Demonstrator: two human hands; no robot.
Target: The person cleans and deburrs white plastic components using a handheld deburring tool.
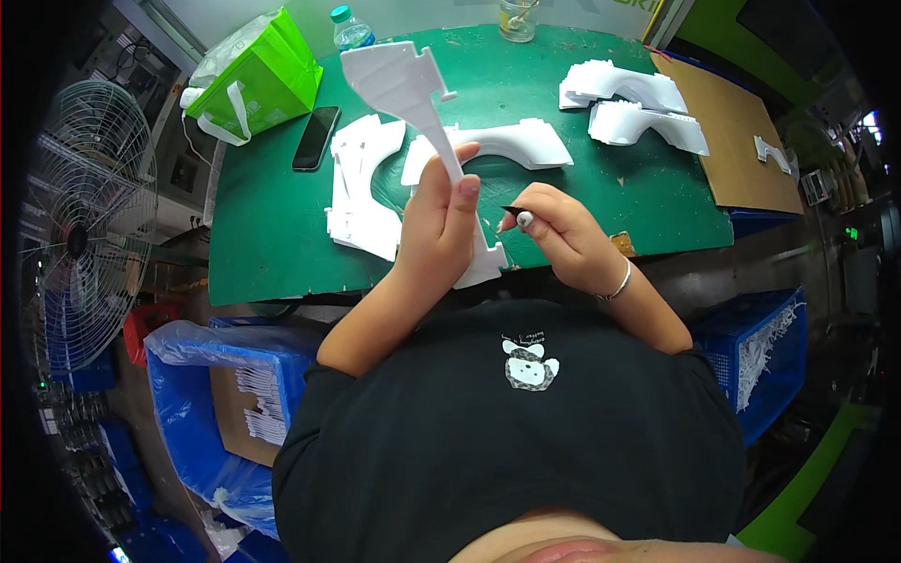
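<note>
My left hand (436, 223) is closed around the narrow middle of a white curved plastic panel (396, 84), which stands tilted above the table's near edge. Its broad end points up and away, and its lower end hangs close to my body. Just right of the panel, my right hand (571, 242) pinches a small tool with a black pointed tip (511, 210). The tip points left toward the panel, apart from it as far as I can see. Something small and white shows at the thumb; its kind is unclear. Behind my left hand lie similar white panels (355, 192) and a further stack (526, 145).
More white panels (648, 127) lie on the green table (272, 239) at the far right, beside a cardboard sheet (737, 164). A phone (316, 139), green bag (272, 75), bottle (352, 30) and glass jar (517, 21) stand or lie farther back. Blue crates (188, 403) flank me; a fan (84, 225) stands left.
</note>
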